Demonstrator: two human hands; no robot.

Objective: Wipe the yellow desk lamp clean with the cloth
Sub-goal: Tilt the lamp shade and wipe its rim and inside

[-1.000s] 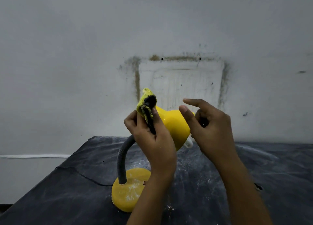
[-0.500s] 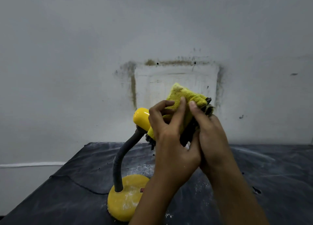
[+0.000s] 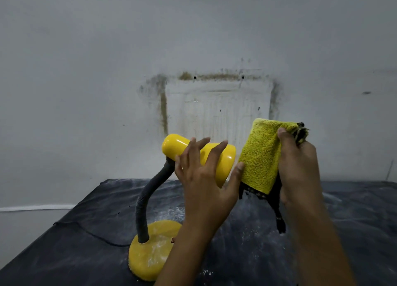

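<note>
The yellow desk lamp stands on a dark table; its shade [image 3: 223, 156] points right, a grey flexible neck [image 3: 148, 197] curves down to a round yellow base [image 3: 150, 255] dusted with white powder. My left hand [image 3: 204, 178] is in front of the shade with fingers spread, and whether it touches the shade is unclear. To the right of the shade, my right hand [image 3: 298, 163] grips a folded yellow cloth [image 3: 260, 154] with a dark frayed edge. The cloth hangs just off the shade's open end.
The table [image 3: 343, 232] is covered in a dark sheet with white dust. A black cord [image 3: 86, 232] runs left from the lamp base. A stained grey wall [image 3: 214, 109] stands close behind. The table's left edge falls away at lower left.
The cloth passed from my left hand to my right and came off the shade to its right. My left hand let go of the cloth and opened in front of the shade.
</note>
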